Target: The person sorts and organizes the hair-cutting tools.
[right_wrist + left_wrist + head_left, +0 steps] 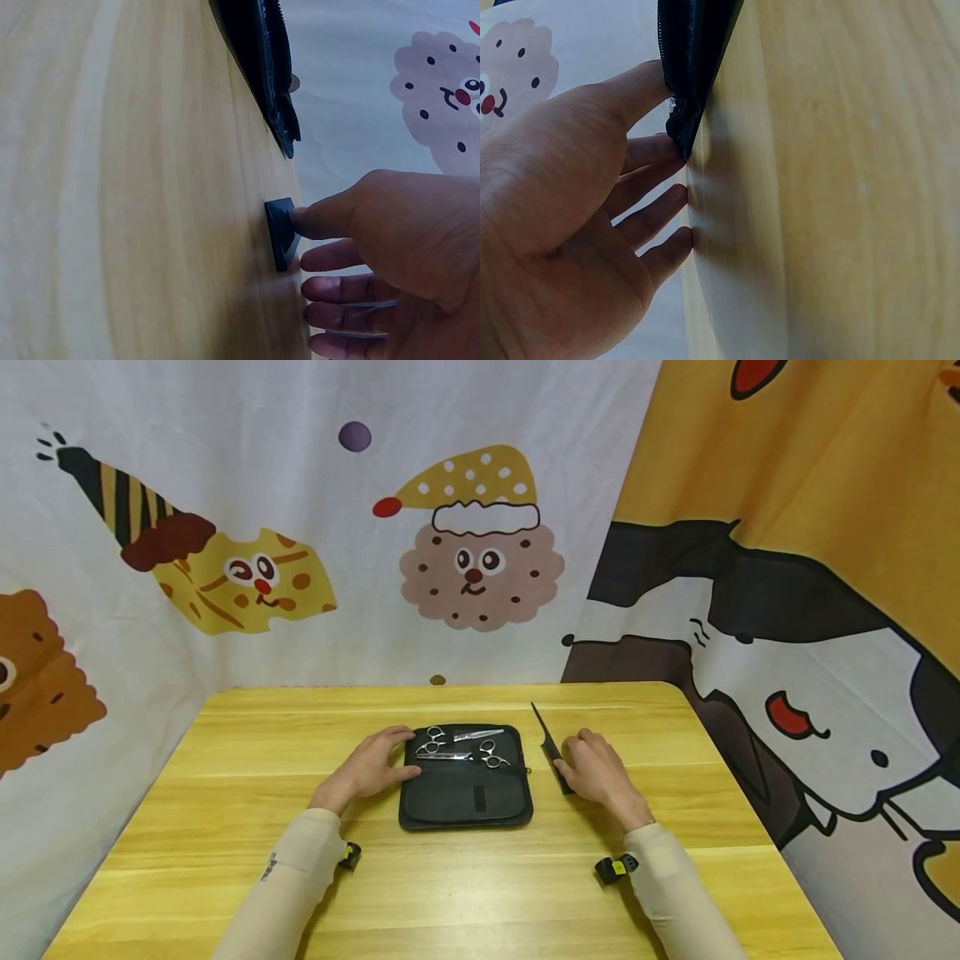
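A black zip case [442, 793] lies on the table with two pairs of silver scissors in its far half. One pair [432, 743] has its finger rings on the left; the rings of the other pair [491, 756] are on the right. My left hand [367, 767] touches the case's left edge, its thumb over the border and its fingers spread towards the far corner. To the right of the case, a black comb [551, 748] with a thin pointed tail aims away from me. My right hand [596, 768] pinches its near part, the thumb pressing one face in the right wrist view.
The yellow wood-grain table [480, 893] runs back to a white curtain [300, 410] with cartoon prints. A yellow and black patterned curtain [810, 477] hangs on the right. Each forearm wears a beige sleeve [300, 860] and a small black wrist camera [615, 868].
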### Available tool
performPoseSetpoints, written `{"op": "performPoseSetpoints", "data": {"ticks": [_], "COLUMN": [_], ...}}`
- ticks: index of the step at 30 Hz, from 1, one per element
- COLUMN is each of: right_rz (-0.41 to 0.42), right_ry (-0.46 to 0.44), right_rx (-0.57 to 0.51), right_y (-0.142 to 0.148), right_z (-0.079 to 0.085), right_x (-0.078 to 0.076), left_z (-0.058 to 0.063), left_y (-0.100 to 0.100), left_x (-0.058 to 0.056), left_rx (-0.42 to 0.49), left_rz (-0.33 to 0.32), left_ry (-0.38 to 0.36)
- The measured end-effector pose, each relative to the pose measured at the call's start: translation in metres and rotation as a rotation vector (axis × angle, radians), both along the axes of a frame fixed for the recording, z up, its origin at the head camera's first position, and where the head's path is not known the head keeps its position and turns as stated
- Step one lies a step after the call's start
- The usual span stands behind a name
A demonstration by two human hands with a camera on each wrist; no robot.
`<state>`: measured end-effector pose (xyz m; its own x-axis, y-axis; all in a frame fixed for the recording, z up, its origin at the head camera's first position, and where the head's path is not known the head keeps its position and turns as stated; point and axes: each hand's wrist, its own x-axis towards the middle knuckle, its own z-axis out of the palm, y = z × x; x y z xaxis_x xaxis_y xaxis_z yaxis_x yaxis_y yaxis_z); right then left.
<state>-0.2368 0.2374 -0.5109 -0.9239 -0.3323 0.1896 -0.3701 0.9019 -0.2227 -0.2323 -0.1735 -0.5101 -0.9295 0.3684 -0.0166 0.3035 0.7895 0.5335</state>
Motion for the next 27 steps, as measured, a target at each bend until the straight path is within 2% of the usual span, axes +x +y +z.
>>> {"op": "performPoseSetpoints", "data": {"ticks": [9,27], "right_rz": [0.011,-0.072], "right_ry": [-0.06,-0.143], "right_rx": [-0.05,-0.114], "right_y": [-0.0001,-0.0054], "right_z": [-0.001,0.0012], "right_x": [-0.0022,-0.0029], "left_z": [-0.0005,0.001], "left_y": [0.0003,0.0008], "left_x": [0.0,0.0009], "left_rx": [0.001,0.004], "left_rz": [0.003,0.008], "left_ry": [-0.005,-0.009]}}
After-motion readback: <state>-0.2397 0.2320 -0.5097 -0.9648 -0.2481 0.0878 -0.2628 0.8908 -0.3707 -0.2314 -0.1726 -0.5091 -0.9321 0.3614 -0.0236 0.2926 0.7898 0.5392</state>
